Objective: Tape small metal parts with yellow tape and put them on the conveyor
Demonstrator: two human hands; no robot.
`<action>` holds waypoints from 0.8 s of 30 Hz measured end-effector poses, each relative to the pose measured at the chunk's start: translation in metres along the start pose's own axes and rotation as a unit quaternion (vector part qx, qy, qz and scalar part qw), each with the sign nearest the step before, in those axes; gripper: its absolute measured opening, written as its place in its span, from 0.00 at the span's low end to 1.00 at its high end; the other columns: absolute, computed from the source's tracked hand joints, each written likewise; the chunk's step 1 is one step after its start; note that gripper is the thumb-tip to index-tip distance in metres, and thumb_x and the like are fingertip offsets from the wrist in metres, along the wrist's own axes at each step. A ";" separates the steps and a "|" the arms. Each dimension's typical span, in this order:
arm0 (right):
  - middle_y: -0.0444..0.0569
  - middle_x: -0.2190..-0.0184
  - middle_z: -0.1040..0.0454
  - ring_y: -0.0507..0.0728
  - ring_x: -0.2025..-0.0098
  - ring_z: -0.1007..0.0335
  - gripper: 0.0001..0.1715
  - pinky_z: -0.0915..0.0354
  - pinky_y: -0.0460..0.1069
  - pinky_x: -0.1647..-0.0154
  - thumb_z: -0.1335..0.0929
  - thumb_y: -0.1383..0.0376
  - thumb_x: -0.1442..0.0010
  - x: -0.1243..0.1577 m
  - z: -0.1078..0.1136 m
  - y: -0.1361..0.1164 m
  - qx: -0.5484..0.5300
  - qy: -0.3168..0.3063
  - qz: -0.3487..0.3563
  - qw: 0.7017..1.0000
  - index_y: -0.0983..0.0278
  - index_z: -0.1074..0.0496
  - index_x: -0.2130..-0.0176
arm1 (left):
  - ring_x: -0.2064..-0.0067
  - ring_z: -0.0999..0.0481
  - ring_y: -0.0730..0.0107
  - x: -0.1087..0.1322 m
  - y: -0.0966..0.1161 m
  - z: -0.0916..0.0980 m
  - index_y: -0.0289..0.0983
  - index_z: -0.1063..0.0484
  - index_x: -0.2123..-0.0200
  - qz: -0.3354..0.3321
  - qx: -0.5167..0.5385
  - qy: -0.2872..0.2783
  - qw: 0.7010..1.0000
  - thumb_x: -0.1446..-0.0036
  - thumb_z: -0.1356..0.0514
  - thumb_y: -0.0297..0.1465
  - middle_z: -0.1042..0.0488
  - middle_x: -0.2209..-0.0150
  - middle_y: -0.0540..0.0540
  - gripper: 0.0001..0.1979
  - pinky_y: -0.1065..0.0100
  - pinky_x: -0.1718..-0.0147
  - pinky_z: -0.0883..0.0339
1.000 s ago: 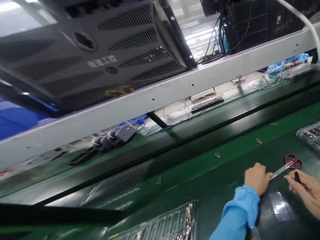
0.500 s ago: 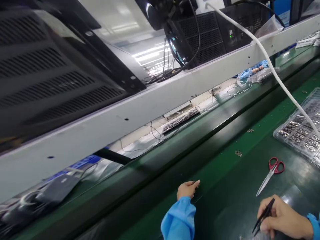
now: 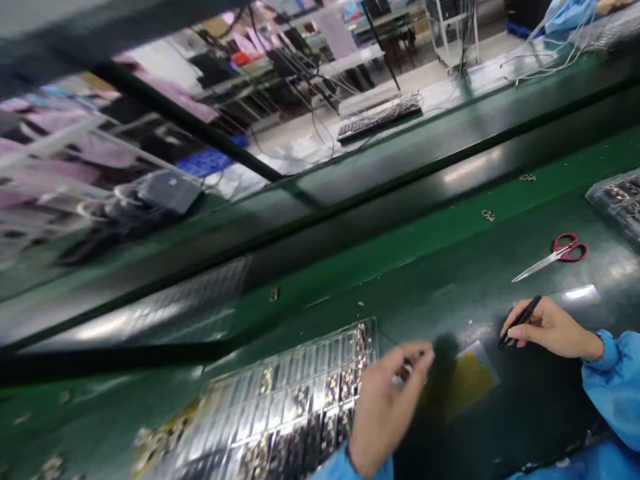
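Tweezers point(image 3: 520, 320) pinched in my right hand point(image 3: 550, 329), tip on desk point(image 3: 450, 280) by yellow sheet point(image 3: 467, 380). My left hand point(image 3: 387, 407) is blurred at the parts tray point(image 3: 300, 352) corner, so I can't tell its grip. Risk: it clips the tray and parts spill.

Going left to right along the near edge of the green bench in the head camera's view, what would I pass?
Clear parts tray → left hand → yellow sheet → right hand holding black tweezers.
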State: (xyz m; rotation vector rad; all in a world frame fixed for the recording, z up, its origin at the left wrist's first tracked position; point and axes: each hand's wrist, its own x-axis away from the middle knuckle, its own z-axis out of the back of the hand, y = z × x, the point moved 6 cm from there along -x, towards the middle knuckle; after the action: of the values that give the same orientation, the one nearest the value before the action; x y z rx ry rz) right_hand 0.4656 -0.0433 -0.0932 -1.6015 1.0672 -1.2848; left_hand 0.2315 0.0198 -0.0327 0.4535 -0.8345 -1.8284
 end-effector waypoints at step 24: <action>0.41 0.82 0.30 0.50 0.81 0.31 0.17 0.38 0.41 0.85 0.26 0.59 0.56 -0.038 -0.041 0.015 0.093 -0.140 -0.097 0.981 0.67 0.33 0.72 | 0.61 0.27 0.64 0.069 0.025 -0.117 0.37 0.40 0.43 -0.063 -0.229 -0.201 0.951 0.39 0.54 0.27 0.28 0.61 0.44 0.20 0.64 0.64 0.31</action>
State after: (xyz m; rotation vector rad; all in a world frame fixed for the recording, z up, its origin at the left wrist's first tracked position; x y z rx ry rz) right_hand 0.4185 -0.0155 -0.1123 -1.7121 0.6120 -1.1994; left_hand 0.2953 -0.0876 -0.0902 -0.1737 -0.6219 -2.1925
